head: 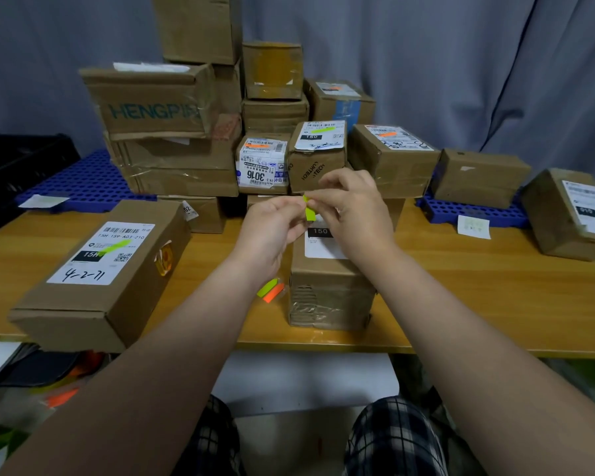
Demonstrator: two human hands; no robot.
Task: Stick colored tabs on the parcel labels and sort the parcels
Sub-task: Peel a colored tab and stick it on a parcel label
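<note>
Left hand (272, 225), right hand (354, 214) pinch green tab (310, 210) over parcel (327, 293) near table (478, 304) front edge.

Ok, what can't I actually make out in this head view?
- Label on the front parcel: the left hand and right hand cover most of it; only "150" reads.
- Green tab: its top end is hidden between the pinching fingers.
- Tab pack: partly behind the left wrist.
- Far-right parcel: cut by the right edge, label print blurred.
- Top box of the stack: cut by the top edge.
</note>
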